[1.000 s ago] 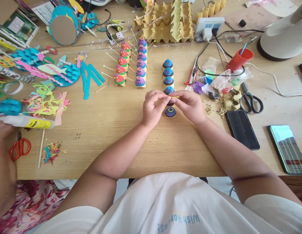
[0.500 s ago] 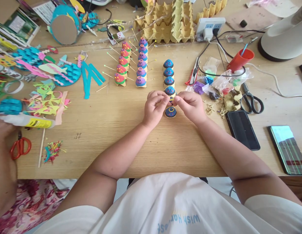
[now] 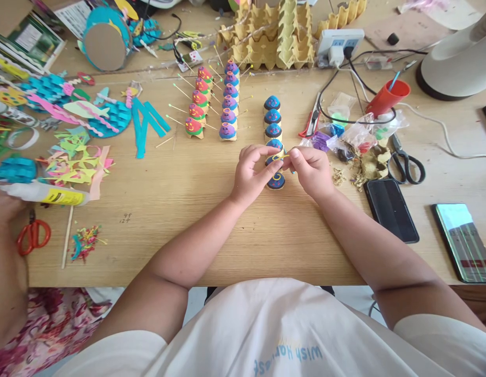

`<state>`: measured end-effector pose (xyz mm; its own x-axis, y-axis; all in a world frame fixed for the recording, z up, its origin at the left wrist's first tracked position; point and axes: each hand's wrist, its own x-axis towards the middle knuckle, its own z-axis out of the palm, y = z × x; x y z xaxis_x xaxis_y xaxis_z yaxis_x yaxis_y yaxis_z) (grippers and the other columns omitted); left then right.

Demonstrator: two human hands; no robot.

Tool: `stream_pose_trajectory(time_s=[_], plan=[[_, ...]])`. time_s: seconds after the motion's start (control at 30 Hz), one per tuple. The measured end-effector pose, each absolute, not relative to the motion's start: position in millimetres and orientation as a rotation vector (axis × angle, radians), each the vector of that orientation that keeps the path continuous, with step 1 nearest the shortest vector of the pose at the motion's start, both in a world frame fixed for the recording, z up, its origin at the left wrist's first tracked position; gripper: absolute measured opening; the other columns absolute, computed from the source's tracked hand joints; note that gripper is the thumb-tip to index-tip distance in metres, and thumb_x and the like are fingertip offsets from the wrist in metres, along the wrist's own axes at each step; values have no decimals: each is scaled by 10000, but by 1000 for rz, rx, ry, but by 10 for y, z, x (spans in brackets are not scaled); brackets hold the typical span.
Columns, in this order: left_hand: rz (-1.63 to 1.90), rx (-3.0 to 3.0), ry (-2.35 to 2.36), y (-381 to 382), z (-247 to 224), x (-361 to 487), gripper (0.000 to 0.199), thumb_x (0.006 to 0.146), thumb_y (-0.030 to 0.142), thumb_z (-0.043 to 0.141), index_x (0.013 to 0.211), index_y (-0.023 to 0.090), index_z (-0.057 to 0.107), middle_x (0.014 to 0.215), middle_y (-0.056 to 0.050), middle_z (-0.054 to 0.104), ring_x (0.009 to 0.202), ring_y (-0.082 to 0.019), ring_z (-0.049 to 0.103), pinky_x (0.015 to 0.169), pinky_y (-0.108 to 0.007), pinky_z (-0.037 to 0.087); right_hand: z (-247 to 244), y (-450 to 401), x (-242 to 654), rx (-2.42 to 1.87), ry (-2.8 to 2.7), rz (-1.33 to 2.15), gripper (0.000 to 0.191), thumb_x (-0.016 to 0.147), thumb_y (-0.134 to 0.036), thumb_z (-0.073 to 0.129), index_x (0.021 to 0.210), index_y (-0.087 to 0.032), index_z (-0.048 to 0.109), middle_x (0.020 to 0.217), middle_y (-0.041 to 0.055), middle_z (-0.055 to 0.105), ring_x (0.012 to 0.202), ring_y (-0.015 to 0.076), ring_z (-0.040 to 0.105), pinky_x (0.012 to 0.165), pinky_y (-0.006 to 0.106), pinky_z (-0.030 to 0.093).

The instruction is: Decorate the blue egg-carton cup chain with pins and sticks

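Observation:
A thin yellow clay strand (image 3: 281, 156) stretches between my two hands, above a row of blue-topped egg-carton cups. My right hand (image 3: 311, 170) pinches one end between thumb and forefinger. At the other end, the fingers and thumb of my left hand (image 3: 252, 170) close round the strand, its tip partly hidden. Directly below, the nearest blue clay dome (image 3: 275, 180) carries a yellow curl and small red marks. Behind my fingers, another blue dome (image 3: 274, 144) is partly covered. The farther blue domes (image 3: 272, 116) have small faces and dark rims.
Two finished-looking caterpillar rows, red (image 3: 196, 111) and purple (image 3: 228, 115), stand left with pins sticking out. Right lie a box cutter (image 3: 314, 116), clay bags (image 3: 358, 135), black scissors (image 3: 406, 163) and a phone (image 3: 391, 210). Another person's arm (image 3: 7, 262) rests at left beside a glue bottle (image 3: 64, 196).
My hands have drawn slightly apart, and the yellow strand now shows between them. The nearest dome's yellow ring looks more like an open curl now.

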<state>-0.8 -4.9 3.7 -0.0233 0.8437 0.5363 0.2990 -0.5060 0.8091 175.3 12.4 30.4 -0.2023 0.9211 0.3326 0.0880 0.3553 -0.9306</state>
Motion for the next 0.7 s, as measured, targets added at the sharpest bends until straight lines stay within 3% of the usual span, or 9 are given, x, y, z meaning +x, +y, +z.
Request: stream_pose_trajectory(time_s=[0.23, 0.4, 0.57, 0.7], plan=[[1619, 1796, 1159, -30, 19, 2, 305, 962, 588, 723, 916, 292, 780, 973, -14, 771, 1033, -183, 713, 1002, -394, 522, 325, 117, 1765, -849, -1647, 995, 706, 959, -811, 582, 607, -210, 698, 634, 29, 693, 621, 123, 632, 673, 292, 540], [1650, 1780, 1162, -24, 10, -12, 254, 982, 530, 724, 907, 295, 787, 963, -9, 777, 1010, -175, 705, 982, -384, 517, 283, 134, 1784, -866, -1606, 1024, 752, 976, -871, 440, 748, -220, 739, 695, 34, 704, 631, 130, 599, 645, 304, 522], [1652, 1726, 1207, -18, 2, -18, 289, 979, 553, 716, 901, 282, 779, 960, -24, 779, 1012, -182, 705, 982, -382, 525, 184, 193, 1756, -751, -1525, 1162, 519, 811, -734, 835, 1039, -272, 771, 930, 14, 789, 793, 153, 717, 749, 306, 605], [1648, 1716, 1206, -24, 8, -15, 312, 977, 571, 711, 890, 280, 785, 959, -32, 780, 1017, -185, 705, 982, -380, 529, 134, 201, 1728, -715, -1477, 1176, 372, 818, -560, 915, 1026, -279, 788, 985, 10, 805, 842, 147, 749, 758, 288, 621]])
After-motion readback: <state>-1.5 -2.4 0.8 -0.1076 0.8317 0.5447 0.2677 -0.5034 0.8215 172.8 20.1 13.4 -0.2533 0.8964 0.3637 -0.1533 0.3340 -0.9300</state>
